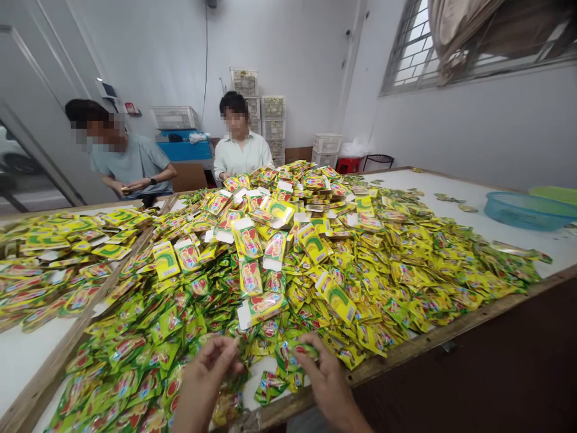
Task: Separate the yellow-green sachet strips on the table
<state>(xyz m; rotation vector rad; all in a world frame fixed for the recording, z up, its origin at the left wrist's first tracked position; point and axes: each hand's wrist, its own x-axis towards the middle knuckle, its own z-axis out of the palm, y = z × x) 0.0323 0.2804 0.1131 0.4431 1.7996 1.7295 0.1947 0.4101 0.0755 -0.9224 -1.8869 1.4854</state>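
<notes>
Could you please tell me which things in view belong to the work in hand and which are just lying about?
Seemingly in the work:
right hand, holding a green packet
left hand, among packets, grip unclear
loose packets
yellow cartons

Apparently just lying about:
blue basket
green basket
stacked crates by the wall

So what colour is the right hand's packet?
The packet is mostly green with some red; the head view shows it.

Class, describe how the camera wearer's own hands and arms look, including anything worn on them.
The left hand and right hand are ordinary human hands, both ungloved. No sleeve, watch or bracelet shows on either wrist. I see no rings, though some fingers are partly hidden.
</notes>
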